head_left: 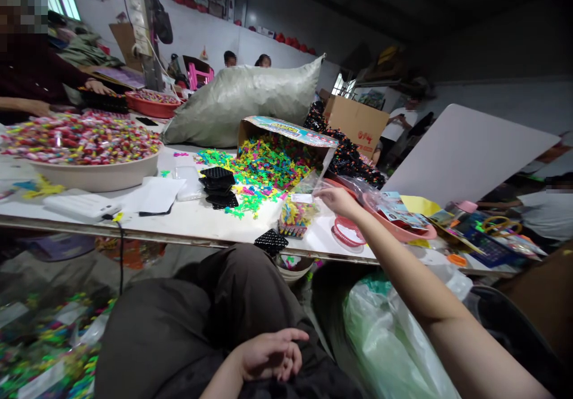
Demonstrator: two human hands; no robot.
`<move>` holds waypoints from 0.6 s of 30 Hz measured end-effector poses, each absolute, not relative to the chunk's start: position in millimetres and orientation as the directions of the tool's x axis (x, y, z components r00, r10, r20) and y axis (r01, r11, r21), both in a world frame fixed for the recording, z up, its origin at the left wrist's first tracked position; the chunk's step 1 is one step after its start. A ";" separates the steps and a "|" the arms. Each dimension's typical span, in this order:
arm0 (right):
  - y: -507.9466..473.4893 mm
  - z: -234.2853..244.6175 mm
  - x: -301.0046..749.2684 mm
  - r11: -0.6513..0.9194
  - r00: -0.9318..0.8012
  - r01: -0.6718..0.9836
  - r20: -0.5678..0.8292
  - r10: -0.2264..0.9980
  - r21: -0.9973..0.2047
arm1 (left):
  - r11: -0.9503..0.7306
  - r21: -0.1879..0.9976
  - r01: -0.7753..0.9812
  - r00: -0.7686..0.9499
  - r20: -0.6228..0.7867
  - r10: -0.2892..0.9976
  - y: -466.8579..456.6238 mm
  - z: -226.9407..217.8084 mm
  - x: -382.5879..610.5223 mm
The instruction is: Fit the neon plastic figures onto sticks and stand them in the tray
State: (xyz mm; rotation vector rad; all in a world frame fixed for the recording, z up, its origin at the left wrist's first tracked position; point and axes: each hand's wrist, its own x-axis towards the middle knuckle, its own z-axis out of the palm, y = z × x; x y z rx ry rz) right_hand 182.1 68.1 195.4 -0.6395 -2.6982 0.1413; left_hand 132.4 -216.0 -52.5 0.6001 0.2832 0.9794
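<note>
We see a long white table (188,223) running across the view, with our knees below its near edge. At the back lies a big grey sack (250,97), and right of it a white board (465,148) leans up at a slant. On the left stands a wide tub (98,175) heaped with wrapped sweets; another person's hand (96,88) rests beyond it.

A carton (286,130) lies tipped on its side at mid-table, its mouth facing us, and a pile (264,169) of bright plastic pieces spills out of it toward the near edge. A stack of black trays (218,187) sits just left of the pile, and one more black tray (271,242) overhangs the table edge. A pink dish (403,229) and a small red basket (349,233) lie to the right.

The bag (296,215) stands on the table just in front of the pile, between the overhanging tray and the basket. It is upright, its long axis vertical, filled in its lower half with coloured pieces. Its clear top points up and leans right, toward the hand.

Our right hand (338,199) reaches in palm down, arm stretched out, with the fingertips pinched on that clear top. Our left hand (271,354) rests on the lap, loosely curled and holding nothing.
</note>
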 end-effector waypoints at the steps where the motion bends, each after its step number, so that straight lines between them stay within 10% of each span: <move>1: 65.2 203.5 184.9 0.880 -0.798 0.416 0.371 0.475 -0.230 | 0.417 0.592 -0.689 0.539 0.034 0.842 -216.0 -52.1 132.1; 7: 50.2 239.7 191.1 0.905 -0.802 0.417 0.437 0.408 -0.079 | 0.440 0.595 -0.672 0.567 0.030 0.823 -215.5 -49.8 130.3; 13: 44.3 245.1 177.1 0.918 -0.911 0.396 0.143 0.387 0.036 | 0.443 0.618 -0.649 0.580 0.026 0.814 -215.3 -50.2 129.0; 18: 47.7 250.2 174.9 0.893 -0.932 0.319 0.277 0.235 0.318 | 0.453 0.629 -0.631 0.609 0.041 0.792 -211.3 -50.7 125.7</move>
